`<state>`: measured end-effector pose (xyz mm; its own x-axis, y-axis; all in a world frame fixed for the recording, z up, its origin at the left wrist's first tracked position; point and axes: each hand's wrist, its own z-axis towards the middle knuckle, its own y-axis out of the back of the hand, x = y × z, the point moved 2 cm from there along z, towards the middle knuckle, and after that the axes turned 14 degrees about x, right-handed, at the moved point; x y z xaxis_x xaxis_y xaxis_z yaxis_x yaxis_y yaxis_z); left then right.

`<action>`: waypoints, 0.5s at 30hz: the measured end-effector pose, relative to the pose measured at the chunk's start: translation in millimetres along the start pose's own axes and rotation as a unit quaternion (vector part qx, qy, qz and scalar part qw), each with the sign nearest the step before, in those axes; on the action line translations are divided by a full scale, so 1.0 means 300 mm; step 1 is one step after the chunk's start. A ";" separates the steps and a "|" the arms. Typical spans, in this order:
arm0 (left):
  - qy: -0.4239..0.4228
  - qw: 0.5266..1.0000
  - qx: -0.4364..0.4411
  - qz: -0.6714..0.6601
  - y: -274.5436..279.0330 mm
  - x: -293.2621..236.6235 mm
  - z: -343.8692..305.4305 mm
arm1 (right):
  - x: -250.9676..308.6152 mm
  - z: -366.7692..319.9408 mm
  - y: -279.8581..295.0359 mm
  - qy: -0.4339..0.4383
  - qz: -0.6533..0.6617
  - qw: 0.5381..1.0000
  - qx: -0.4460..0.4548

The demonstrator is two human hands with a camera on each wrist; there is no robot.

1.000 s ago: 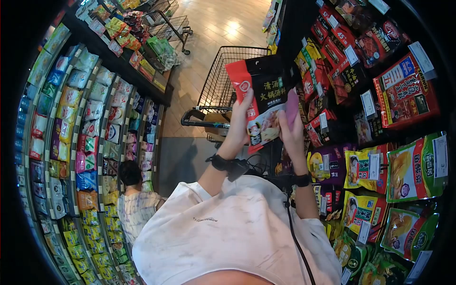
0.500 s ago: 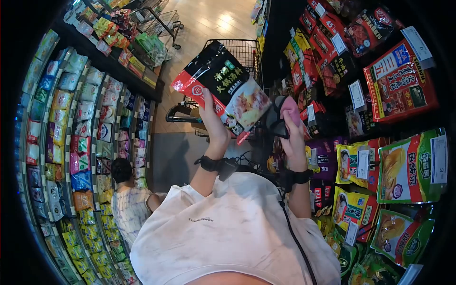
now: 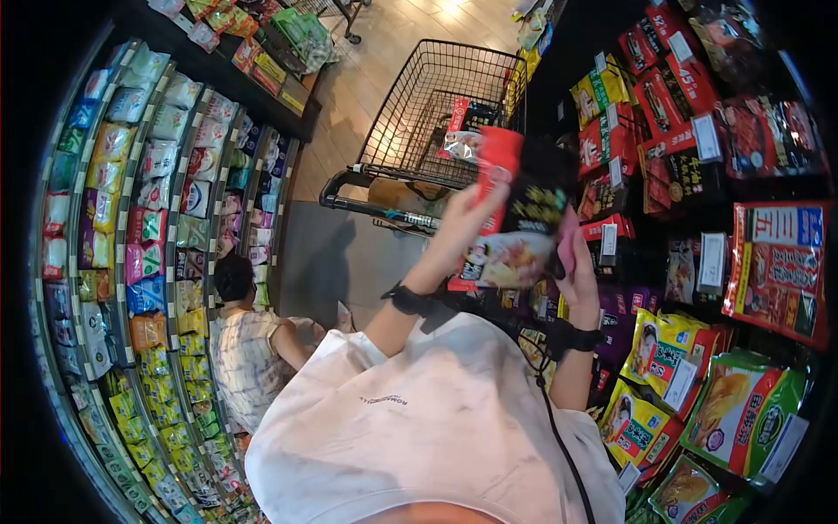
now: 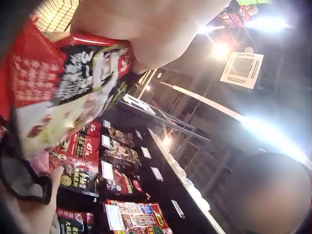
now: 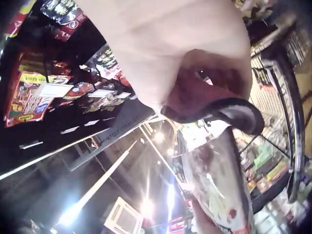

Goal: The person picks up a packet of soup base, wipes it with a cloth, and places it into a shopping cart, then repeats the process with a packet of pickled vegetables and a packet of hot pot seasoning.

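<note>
A red-and-black food packet (image 3: 517, 249) is gripped by my left hand (image 3: 458, 227), whose thumb lies over its red edge. Beside the packet's right side, my right hand (image 3: 582, 284) pinches a pink item with a black rim (image 3: 569, 249); whether that item touches the packet cannot be told. From the left wrist, the packet (image 4: 73, 92) hangs below my left hand (image 4: 151, 29). In the right wrist view, the pink item (image 5: 197, 100) is held in the curled fingers of my right hand (image 5: 180, 44), with the packet (image 5: 214, 170) below.
A wire shopping cart (image 3: 393, 131) stands ahead, a similar packet (image 3: 467, 131) inside. Shelves of hanging packets (image 3: 772, 266) line the right; shelves of bagged goods (image 3: 157, 166) line the left. A person in a checked top (image 3: 249, 362) is low at the left aisle.
The packet has swung rightward, closer to my right hand, and stands less tilted. The view has shifted, bringing more of the cart and the packet inside it into sight.
</note>
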<state>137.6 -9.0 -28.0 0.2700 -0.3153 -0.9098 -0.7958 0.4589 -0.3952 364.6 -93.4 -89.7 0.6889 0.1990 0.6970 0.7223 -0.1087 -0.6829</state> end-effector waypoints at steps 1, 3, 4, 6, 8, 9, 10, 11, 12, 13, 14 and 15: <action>0.002 0.998 0.049 0.046 -0.011 0.017 0.030 | -0.006 0.007 0.006 -0.026 0.033 0.999 0.016; 0.085 0.987 0.134 0.008 0.003 0.024 0.067 | -0.007 0.003 0.010 -0.075 0.096 0.991 0.047; 0.055 0.990 0.129 -0.001 0.002 0.011 0.087 | -0.002 0.007 -0.004 -0.074 0.151 0.984 0.064; 0.033 0.993 0.114 -0.010 0.032 -0.031 0.123 | 0.002 0.057 -0.007 -0.035 0.072 0.997 0.001; 0.051 0.993 0.103 -0.002 0.093 -0.075 0.164 | 0.030 0.154 -0.142 0.001 -0.056 0.995 -0.085; 0.031 0.995 0.098 -0.015 0.131 -0.083 0.195 | 0.061 0.221 -0.268 0.007 -0.146 0.978 -0.147; 0.012 0.995 0.092 -0.029 0.169 -0.081 0.228 | 0.056 0.288 -0.267 0.011 -0.231 0.961 -0.152; -0.005 0.995 0.086 -0.043 0.202 -0.074 0.251 | 0.041 0.332 -0.258 0.012 -0.314 0.937 -0.156; -0.004 0.996 0.073 -0.053 0.236 -0.072 0.270 | 0.026 0.365 -0.258 0.002 -0.305 0.942 -0.138; -0.009 0.995 0.030 -0.091 0.272 -0.070 0.291 | 0.013 0.386 -0.263 -0.027 -0.299 0.950 -0.089; -0.014 0.992 -0.013 -0.127 0.306 -0.067 0.312 | 0.001 0.395 -0.271 -0.055 -0.292 0.954 -0.039; -0.018 0.985 -0.057 -0.163 0.336 -0.068 0.328 | -0.008 0.410 -0.293 -0.083 -0.283 0.956 0.010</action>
<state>105.2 125.5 -61.8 0.5383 -0.4003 -0.7416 -0.7184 0.2420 -0.6521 292.2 35.5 -58.4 0.1685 0.3730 0.9124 0.9739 0.0797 -0.2124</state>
